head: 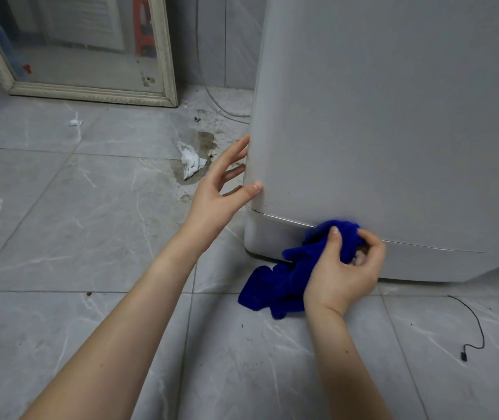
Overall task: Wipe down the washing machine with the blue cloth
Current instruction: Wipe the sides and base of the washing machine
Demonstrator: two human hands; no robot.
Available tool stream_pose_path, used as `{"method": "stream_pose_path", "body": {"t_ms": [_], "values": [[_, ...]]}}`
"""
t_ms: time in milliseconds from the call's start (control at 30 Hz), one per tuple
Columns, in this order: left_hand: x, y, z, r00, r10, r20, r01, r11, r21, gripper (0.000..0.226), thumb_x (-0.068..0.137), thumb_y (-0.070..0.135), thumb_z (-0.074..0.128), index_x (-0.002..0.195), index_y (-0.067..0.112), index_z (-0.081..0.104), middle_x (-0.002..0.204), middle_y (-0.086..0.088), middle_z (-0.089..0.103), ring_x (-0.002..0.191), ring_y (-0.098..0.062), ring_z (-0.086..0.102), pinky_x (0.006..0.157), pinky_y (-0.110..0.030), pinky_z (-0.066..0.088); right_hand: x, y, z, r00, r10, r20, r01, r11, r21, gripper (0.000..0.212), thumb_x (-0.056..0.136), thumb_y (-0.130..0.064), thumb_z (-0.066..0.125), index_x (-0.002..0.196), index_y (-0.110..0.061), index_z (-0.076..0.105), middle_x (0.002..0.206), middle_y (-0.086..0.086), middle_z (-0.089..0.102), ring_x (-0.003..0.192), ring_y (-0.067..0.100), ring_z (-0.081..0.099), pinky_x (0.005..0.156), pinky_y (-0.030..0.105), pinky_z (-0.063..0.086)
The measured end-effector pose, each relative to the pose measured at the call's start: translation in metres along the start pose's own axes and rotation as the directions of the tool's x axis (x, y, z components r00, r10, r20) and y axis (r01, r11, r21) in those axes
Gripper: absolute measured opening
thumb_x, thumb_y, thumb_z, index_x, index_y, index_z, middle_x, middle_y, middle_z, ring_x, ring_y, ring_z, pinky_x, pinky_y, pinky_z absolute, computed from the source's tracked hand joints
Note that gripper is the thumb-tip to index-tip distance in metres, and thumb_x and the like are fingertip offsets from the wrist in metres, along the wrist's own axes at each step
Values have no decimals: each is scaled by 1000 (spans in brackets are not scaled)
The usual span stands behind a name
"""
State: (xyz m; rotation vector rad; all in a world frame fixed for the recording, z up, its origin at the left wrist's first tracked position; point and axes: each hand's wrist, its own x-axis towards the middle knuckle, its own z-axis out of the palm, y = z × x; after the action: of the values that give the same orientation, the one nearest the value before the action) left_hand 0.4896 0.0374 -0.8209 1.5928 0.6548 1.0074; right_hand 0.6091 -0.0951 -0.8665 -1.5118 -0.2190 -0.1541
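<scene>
Right hand (343, 274) grips blue cloth (278, 286) trailing down-left; left hand (218, 192) fingers (233, 151) spread on washer (393, 116).

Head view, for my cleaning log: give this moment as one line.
left hand: open, on washer corner | right hand: grips cloth at washer's base seam | cloth end: on floor

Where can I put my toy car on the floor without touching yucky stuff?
Bare tiles lie between the mirror and the left arm, bar one paper scrap, and between the two arms. Crowded by the corner of the washing machine: stain, tissue, left hand, and the blue cloth gripped by the right hand. A black cord lies farther right.
</scene>
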Motion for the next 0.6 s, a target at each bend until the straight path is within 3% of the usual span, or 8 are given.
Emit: {"method": "stream_pose_path", "body": {"t_ms": [100,167,233,300,467,600], "values": [[1,0,-1,1000,6,1,-6,1000,4,69,90,11,73,144,42,45,147,12,51,128,-2,54,105,-24,48,-5,-4,6,996,51,-69,-48,998,46,24,85,-16,74,98,-25,55,97,0,62,81,-2,60,73,12,45],[1,1,-2,1000,10,5,-10,1000,6,69,90,11,73,144,43,45,147,11,51,128,-2,54,100,-18,48,-14,-8,14,995,78,-57,-74,995,66,23,85,-17,74,98,-22,56,94,0,63,80,1,61,73,17,49],[1,1,-2,1000,6,5,-6,1000,3,69,89,11,74,145,41,45,147,9,51,128,-3,55,95,-14,49,-28,-13,21,996,66,55,-68,997,31,23,83,-18,76,96,-22,58,94,0,64,81,10,62,75,30,54],[1,2,-2,1000,2,6,-2,1000,1,70,89,10,74,146,39,45,148,9,51,128,-3,54,94,-14,49,-42,-21,26,985,16,175,-21,999,28,25,80,-16,78,95,-24,61,96,-5,62,84,12,61,77,33,55],[2,6,-4,999,12,33,-12,1000,6,66,91,5,71,144,36,45,149,5,51,133,-6,51,112,-33,44,-33,-48,35,980,-127,151,101,981,168,26,82,-16,77,98,-26,59,100,1,60,88,20,63,78,28,54],[2,8,-9,998,1,57,1,1000,-21,58,96,3,62,145,30,47,147,0,52,136,-17,50,114,-47,41,-29,-56,48,961,-223,163,195,965,175,21,80,-13,79,91,-16,62,91,-5,56,79,11,58,72,25,52]]}}
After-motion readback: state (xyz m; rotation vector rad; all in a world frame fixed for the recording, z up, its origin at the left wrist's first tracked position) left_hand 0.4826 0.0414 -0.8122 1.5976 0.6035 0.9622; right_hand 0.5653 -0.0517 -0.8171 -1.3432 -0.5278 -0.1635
